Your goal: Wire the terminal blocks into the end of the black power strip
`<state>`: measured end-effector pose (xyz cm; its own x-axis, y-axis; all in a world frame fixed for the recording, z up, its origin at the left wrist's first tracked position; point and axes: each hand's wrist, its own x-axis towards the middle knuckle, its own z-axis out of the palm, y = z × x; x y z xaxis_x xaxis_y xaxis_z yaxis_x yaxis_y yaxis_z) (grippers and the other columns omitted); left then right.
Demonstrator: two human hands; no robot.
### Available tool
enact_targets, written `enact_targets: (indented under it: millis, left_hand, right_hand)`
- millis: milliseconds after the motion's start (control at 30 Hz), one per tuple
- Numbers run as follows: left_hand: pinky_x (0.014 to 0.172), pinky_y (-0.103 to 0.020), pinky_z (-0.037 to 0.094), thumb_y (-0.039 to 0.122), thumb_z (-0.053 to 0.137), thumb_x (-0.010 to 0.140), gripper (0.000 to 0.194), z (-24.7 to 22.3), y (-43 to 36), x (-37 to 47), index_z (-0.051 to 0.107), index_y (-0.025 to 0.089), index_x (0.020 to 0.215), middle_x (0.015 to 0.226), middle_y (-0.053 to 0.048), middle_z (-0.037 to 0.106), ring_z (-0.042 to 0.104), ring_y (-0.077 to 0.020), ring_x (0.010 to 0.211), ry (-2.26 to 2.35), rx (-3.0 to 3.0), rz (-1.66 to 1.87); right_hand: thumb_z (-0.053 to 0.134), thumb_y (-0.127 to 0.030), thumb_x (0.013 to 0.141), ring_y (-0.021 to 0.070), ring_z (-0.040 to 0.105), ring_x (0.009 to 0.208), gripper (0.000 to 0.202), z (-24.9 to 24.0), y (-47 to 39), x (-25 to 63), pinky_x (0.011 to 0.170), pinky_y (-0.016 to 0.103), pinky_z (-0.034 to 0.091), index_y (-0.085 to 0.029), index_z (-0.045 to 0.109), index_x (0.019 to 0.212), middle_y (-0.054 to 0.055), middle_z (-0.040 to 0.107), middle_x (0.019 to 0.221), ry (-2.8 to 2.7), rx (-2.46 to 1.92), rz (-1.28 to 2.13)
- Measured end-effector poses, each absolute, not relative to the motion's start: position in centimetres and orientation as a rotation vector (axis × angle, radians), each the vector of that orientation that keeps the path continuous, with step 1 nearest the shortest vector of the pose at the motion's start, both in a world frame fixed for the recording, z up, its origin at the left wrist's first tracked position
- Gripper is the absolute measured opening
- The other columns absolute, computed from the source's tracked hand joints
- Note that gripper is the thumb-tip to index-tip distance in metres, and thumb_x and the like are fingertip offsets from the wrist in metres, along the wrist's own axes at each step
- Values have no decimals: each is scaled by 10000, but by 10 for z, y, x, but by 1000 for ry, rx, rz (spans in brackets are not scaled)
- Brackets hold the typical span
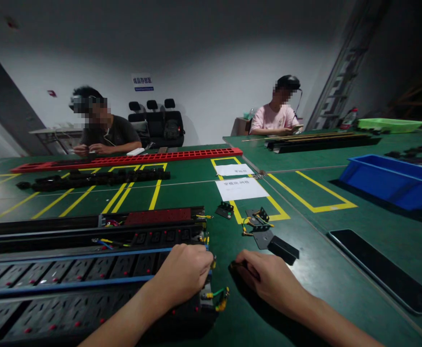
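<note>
Several long socket strips (84, 271) lie side by side at the lower left, dark with red dots, one edged in blue. Over the right end of the blue-edged strip my left hand (187, 267) is closed; its fingertips are turned away, hiding what they hold. A yellow terminal shows beside them. Green-and-yellow wires (220, 295) stick out of the nearest strip's end. My right hand (265, 277) is closed just above the green table, a short gap from the strips. Something small and dark is at its fingertips, too unclear to name. Beyond it lie black metal brackets (265, 237) with short wires.
A smartphone (380, 270) lies at right, near a blue bin (388, 185). White paper sheets (245, 189) and yellow tape outlines mark the table. Farther back are a red slotted rail (182, 155), black parts (98, 179) and two seated people (112, 132).
</note>
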<state>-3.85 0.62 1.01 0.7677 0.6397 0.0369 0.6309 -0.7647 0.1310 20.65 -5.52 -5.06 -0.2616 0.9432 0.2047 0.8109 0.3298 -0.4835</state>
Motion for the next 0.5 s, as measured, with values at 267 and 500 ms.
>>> enact_targets:
  millis: [267, 500]
  left_hand:
    - [565, -323, 162, 115, 530, 875, 199, 9, 5, -39, 570, 180, 692, 698, -6, 589, 461, -139, 598, 1031, 2841, 159]
    - [573, -316, 154, 120, 535, 866, 195, 10, 6, -40, 533, 175, 679, 700, -9, 589, 461, -137, 606, 1045, 2812, 142]
  right_hand:
    - [520, -233, 953, 171, 613, 609, 170, -53, -54, 208, 573, 269, 328, -239, 689, 934, 14, 690, 713, -2104, -1522, 407]
    - [520, -241, 971, 165, 607, 607, 195, -47, -56, 208, 570, 273, 333, -233, 711, 937, 19, 701, 723, -2105, -1512, 449]
